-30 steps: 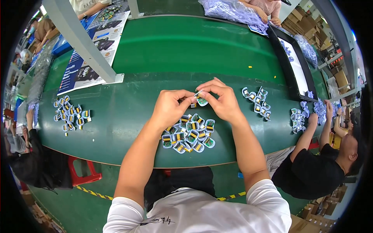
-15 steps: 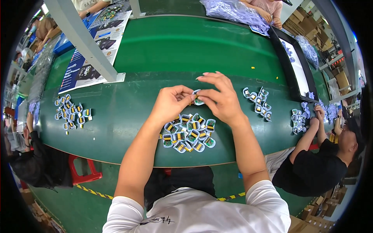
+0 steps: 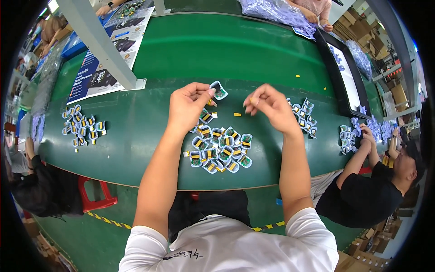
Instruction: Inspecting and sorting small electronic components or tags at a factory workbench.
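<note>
My left hand (image 3: 189, 103) pinches a small light-blue shell (image 3: 218, 91) with a dark panel and a green circuit board in it, held above the green table. To its right, my right hand (image 3: 271, 106) is raised with thumb and fingers pressed together. A tiny yellowish bit may be at its fingertips, too small to name. Between the hands, a small yellow strip (image 3: 237, 114) lies on the table. Nearer to me sits a pile of similar shells (image 3: 225, 153), many with a black panel and a yellow stripe. One more shell (image 3: 206, 116) rests just below my left hand.
Similar shells lie in a left group (image 3: 81, 127) and a right group (image 3: 304, 119). A grey metal post (image 3: 102, 50) stands on a printed sheet (image 3: 131, 54). A black-framed tray (image 3: 346, 77) lies at the right. Co-workers sit on both sides, one with hands (image 3: 368, 136) near more parts.
My hands have parted: the left has moved left and up with the shell, the right has drawn away to the right. The yellow strip now shows on the table between them.
</note>
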`<state>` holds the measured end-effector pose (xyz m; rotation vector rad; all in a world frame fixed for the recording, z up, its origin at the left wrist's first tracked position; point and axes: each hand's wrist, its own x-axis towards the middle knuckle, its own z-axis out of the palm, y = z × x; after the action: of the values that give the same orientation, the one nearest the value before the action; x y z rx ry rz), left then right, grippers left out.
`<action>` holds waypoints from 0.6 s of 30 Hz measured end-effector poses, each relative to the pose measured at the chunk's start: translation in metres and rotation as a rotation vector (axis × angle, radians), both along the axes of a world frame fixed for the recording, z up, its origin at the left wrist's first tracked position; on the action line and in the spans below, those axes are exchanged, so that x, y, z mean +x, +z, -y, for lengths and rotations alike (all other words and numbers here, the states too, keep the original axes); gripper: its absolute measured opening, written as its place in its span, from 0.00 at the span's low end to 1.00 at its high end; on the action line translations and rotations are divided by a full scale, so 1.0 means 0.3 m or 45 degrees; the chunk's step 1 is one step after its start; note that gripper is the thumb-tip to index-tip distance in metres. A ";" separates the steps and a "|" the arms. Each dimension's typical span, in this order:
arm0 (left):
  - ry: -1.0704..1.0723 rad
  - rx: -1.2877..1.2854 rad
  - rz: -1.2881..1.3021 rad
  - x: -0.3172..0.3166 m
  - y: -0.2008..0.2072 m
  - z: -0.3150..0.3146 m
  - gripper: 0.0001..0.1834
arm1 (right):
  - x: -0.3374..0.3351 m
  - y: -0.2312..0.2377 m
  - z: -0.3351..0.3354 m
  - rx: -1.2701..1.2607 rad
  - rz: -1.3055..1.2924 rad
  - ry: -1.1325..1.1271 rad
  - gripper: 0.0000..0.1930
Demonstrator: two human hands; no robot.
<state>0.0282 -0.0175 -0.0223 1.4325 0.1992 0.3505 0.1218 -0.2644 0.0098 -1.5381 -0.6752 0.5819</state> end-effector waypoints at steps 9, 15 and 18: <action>0.071 -0.028 0.028 0.002 -0.008 -0.002 0.10 | 0.091 -0.152 -0.129 -0.255 0.913 -0.526 0.04; 0.067 0.018 -0.040 -0.004 -0.009 -0.013 0.10 | 0.241 -0.132 -0.138 -0.454 0.529 -0.621 0.04; 0.008 -0.059 -0.025 0.003 -0.007 -0.002 0.10 | 0.352 -0.176 -0.079 -0.782 1.132 -0.622 0.10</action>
<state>0.0290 -0.0169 -0.0244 1.3900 0.2266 0.3353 0.2276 -0.2406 -0.0430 -2.4711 -0.7583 -0.3530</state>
